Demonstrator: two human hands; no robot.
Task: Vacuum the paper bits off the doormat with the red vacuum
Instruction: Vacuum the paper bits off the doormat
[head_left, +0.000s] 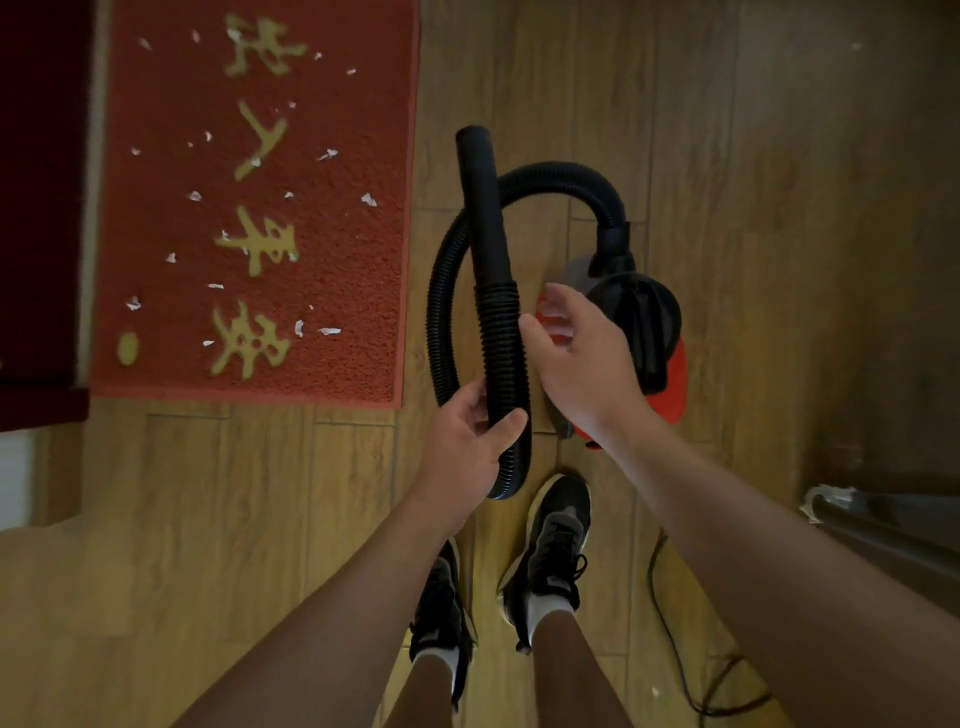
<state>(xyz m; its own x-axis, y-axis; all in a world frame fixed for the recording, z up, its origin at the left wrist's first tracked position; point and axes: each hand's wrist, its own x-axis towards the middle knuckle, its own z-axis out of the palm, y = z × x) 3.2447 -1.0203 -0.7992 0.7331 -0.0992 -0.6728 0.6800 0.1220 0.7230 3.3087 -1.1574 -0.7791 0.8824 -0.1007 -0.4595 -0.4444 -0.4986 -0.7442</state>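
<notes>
Paper bits (368, 199) are scattered over the red doormat (353, 312), laid on the wooden floor (260, 519) at the upper left. The black hose (501, 332) of the red vacuum (671, 389) is gripped low on its ribbed part by the left hand (467, 441), with the smooth nozzle (480, 208) pointed away. The right hand (582, 364) is held open, fingers relaxed, just beside the hose and above the vacuum, which stands right of the mat. A black cord (670, 649) is seen at the lower right.
</notes>
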